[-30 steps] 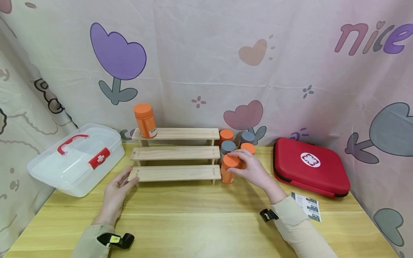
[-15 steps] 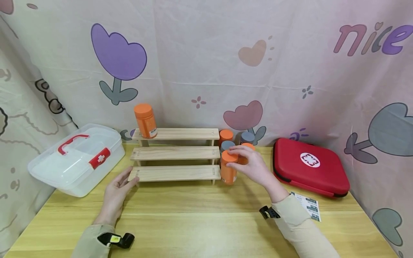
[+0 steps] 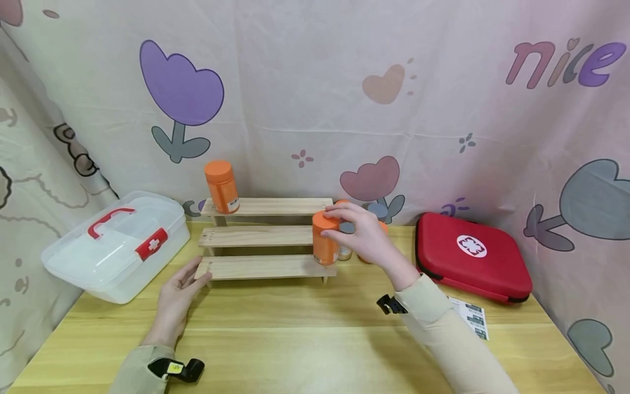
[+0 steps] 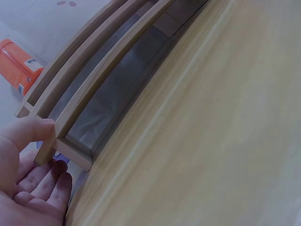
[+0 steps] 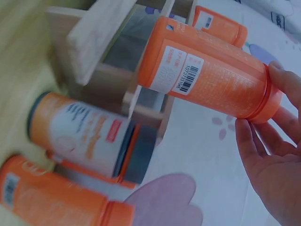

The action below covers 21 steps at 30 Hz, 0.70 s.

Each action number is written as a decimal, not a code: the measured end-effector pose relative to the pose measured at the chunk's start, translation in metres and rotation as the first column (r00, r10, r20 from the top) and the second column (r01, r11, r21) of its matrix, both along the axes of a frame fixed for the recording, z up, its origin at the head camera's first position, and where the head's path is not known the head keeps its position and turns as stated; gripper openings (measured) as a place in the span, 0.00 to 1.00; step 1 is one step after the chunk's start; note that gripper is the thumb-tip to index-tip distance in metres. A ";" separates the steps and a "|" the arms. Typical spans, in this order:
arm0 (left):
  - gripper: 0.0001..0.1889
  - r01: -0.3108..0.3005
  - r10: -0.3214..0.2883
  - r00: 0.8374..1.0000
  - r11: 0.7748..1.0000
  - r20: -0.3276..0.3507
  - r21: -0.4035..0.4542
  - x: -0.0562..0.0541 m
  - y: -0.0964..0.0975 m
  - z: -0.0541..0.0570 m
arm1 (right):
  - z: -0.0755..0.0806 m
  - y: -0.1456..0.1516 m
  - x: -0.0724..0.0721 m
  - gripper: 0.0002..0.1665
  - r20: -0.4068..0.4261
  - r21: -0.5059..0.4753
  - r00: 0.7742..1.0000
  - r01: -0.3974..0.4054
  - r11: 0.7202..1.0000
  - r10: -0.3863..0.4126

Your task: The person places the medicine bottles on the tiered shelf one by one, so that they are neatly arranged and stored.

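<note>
My right hand (image 3: 366, 235) grips an orange supplement bottle (image 3: 325, 246) by its orange cap, thumb on one side and fingers on the other. In the head view the bottle overlaps the right end of the three-step wooden rack (image 3: 261, 266); the right wrist view shows its barcode label. My left hand (image 3: 177, 298) pinches the left end of the lowest step, with the thumb (image 4: 28, 129) on top of the board. Another orange bottle (image 3: 223, 191) stands at the left end of the top step.
Right of the rack, partly hidden by my right hand, several bottles stand together, one with a grey cap (image 5: 141, 153). A clear first-aid box (image 3: 118, 241) sits at left. A red first-aid case (image 3: 472, 257) and a printed card (image 3: 470, 317) lie at right.
My right hand has lifted the orange bottle from the group beside the rack and carried it left and up, over the rack's right end. The left hand stays at the lowest step.
</note>
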State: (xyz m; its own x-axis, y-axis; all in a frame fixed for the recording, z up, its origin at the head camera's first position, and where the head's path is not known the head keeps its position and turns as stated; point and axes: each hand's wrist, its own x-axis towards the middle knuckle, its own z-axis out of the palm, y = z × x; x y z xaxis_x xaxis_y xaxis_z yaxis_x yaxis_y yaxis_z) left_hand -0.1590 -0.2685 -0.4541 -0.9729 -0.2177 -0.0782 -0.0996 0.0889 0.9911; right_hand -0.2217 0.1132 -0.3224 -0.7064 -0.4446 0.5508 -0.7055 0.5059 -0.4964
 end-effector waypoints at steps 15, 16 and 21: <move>0.39 -0.010 0.010 1.000 1.000 0.004 -0.017 0.002 0.001 0.000 | 0.030 -0.073 -0.040 0.24 0.134 -0.198 0.984 -0.088 0.976 0.116; 0.38 -0.012 0.012 1.000 1.000 0.005 -0.021 0.002 0.001 0.000 | 0.031 -0.078 -0.044 0.24 0.139 -0.213 0.983 -0.091 0.973 0.122; 0.38 -0.011 0.011 1.000 0.999 0.008 -0.031 0.002 0.001 0.001 | 0.035 -0.098 -0.059 0.23 0.115 -0.192 0.990 -0.063 0.979 0.086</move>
State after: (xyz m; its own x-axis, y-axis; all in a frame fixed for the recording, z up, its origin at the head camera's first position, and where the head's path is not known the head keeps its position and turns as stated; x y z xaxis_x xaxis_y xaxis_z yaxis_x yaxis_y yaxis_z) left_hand -0.1572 -0.2677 -0.4531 -0.9697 -0.2312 -0.0792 -0.1089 0.1184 0.9870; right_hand -0.2807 0.0149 -0.2875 -0.7421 -0.3955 0.5412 -0.6661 0.3444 -0.6616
